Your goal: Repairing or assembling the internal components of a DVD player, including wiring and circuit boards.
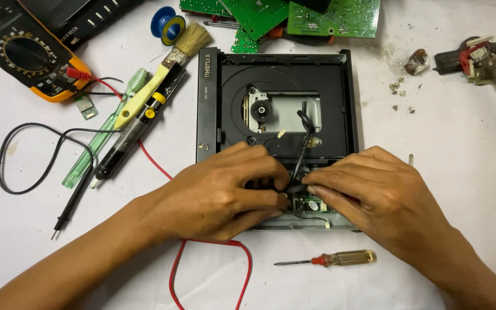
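Amber-handled screwdriver (331, 259) nearest on white table (460, 143), left hand (225, 192) and right hand (368, 192) fingertips together, pinching a thin black cable (302, 146) at the near edge of a boxy black disc drive (285, 103), glossy tray beyond, green circuit boards (311, 17) farthest.

left hand (225, 192), right hand (368, 192), fingertips pinched together

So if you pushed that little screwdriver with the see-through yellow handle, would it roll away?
Probably a little: the screwdriver has a rounded handle and lies free on the flat white table. It looks light and stiff, with a thin metal shaft, so a nudge would likely shift it easily.
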